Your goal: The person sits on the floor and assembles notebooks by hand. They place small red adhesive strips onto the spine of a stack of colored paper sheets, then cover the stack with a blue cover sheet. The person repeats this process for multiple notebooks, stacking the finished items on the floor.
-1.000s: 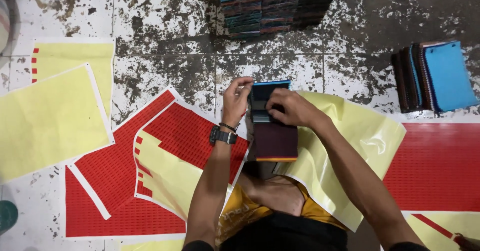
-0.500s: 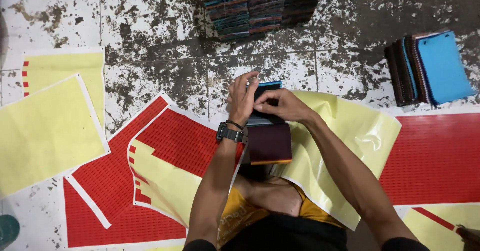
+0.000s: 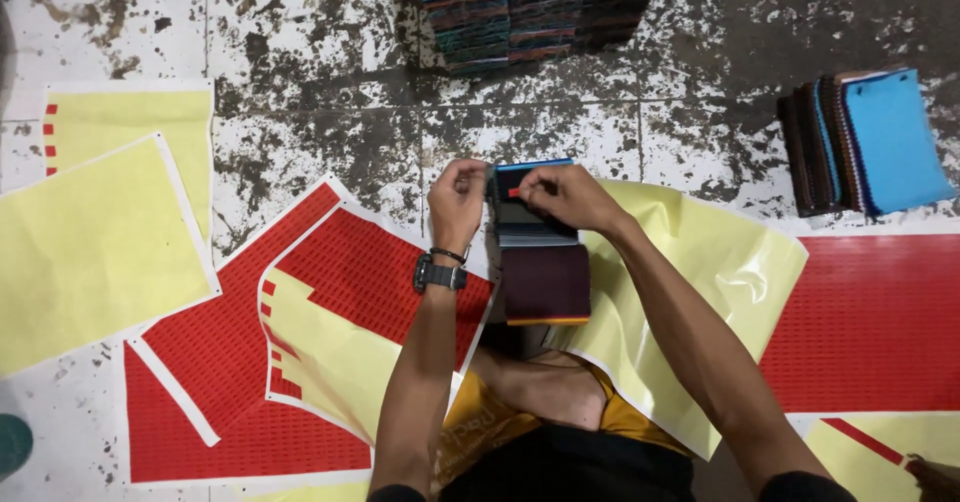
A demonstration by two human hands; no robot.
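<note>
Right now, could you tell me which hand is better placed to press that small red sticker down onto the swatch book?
Probably the right hand: its fingertips already pinch the small red sticker over the swatch book. The left hand grips the book's left edge, steadying it.

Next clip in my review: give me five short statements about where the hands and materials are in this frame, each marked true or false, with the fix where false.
1. Both hands, the left hand and the right hand, are on the small swatch booklet. True.
2. The wristwatch is on the right wrist. False: it is on the left wrist.
3. The right hand pinches a small red sticker against the booklet. True.
4. The blue-topped stack of booklets lies on the left of the view. False: it lies at the right edge, on the stained floor.
5. The red sticker sheet by the left forearm is fully covered in stickers. False: part is peeled, showing yellow backing.
</note>
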